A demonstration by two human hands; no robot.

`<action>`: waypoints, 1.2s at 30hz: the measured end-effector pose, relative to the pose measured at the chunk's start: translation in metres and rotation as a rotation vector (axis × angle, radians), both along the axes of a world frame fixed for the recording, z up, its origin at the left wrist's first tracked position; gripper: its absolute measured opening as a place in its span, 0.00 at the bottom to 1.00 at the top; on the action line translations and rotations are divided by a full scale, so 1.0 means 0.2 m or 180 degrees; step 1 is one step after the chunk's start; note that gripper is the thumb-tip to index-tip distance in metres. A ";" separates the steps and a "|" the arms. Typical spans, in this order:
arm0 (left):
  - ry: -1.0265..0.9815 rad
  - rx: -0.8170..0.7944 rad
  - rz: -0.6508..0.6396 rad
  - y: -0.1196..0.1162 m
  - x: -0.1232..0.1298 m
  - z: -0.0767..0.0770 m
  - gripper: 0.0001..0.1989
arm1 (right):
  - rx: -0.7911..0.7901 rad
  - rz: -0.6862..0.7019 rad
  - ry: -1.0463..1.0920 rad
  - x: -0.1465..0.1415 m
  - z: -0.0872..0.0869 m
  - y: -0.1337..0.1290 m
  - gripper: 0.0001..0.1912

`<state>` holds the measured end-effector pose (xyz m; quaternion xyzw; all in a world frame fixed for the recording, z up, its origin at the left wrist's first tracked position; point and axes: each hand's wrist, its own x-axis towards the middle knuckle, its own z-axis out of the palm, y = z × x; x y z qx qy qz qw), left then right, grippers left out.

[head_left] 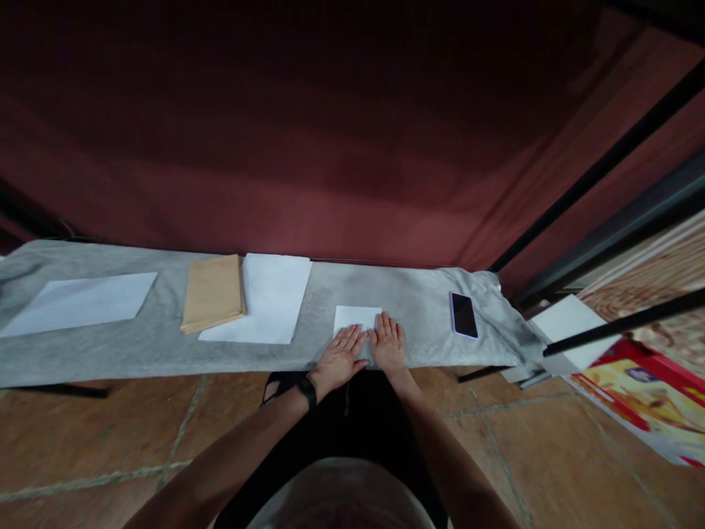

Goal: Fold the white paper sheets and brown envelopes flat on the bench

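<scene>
A small white rectangle of paper (357, 314), possibly folded, lies flat on the grey cloth near the table's front edge. My left hand (340, 358) rests palm down over its lower left part, fingers stretched out. Over the lower right corner lies my right hand (388, 345), also flat with its fingers extended. The tips of both hands nearly meet at the paper's lower middle. Part of the paper's near edge is hidden under the hands. A dark band circles my left wrist.
Left of my hands are white sheets (278, 297), partly under a stack of brown envelopes (214, 290). Another white sheet (82, 301) lies farther left. A phone (463, 316) is on the right. Beyond the grey-covered table (418, 294) stand a white box (573, 330) and a red-yellow carton (644, 393).
</scene>
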<state>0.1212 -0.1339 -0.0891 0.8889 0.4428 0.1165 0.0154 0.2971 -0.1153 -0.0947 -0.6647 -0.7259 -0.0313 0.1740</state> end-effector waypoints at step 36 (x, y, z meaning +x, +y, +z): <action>0.0114 -0.0353 0.0647 0.25 0.09 0.04 0.31 | 0.0128 0.0512 0.0231 -0.03 -0.03 -0.17 0.27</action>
